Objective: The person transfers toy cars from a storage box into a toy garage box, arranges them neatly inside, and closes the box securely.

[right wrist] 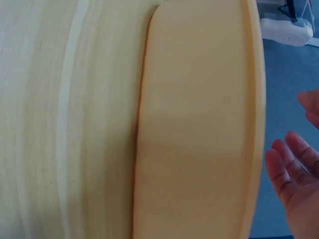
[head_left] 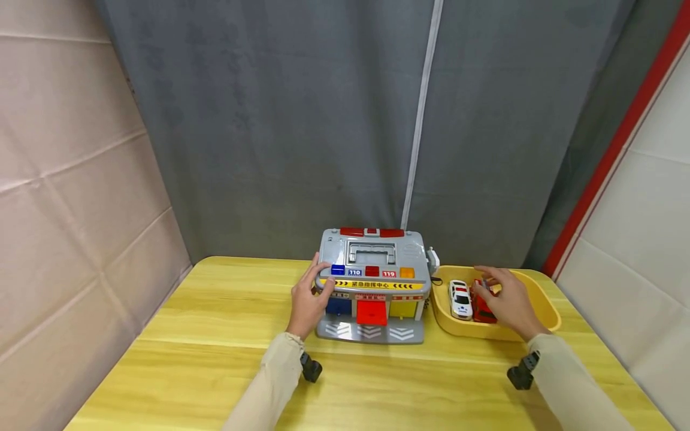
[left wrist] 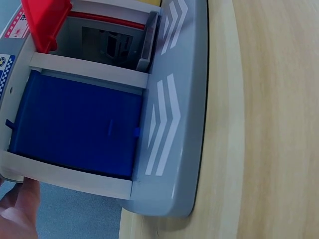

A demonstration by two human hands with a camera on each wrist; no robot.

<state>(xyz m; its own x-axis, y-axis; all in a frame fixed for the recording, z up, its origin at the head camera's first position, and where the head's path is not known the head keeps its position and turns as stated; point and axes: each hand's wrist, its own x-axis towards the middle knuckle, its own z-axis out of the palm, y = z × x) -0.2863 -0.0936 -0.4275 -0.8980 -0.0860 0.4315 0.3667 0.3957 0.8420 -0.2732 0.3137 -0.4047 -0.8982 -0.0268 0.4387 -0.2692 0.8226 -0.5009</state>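
Note:
A grey toy emergency garage [head_left: 372, 257] stands on the table. Its red door [head_left: 372, 312] is raised, while the blue door [left wrist: 79, 124] and the yellow door [head_left: 402, 309] are closed. At the garage's left end my left hand [head_left: 308, 304] holds the roof edge, thumb at the front and a finger by the blue button [head_left: 338, 269]. My right hand [head_left: 512, 299] is over the yellow bin [head_left: 548, 305], beside a red toy vehicle [head_left: 481, 306] that it partly hides. The right wrist view shows its fingers [right wrist: 294, 167] apart, with nothing visible between them. Next to the red vehicle lies a white toy car [head_left: 460, 299].
The wooden table [head_left: 215, 335] extends left and in front of the garage. A grey curtain [head_left: 302, 131] hangs behind it. Pale panels stand at both sides. A white part [head_left: 433, 260] juts from the garage's right end, close to the bin.

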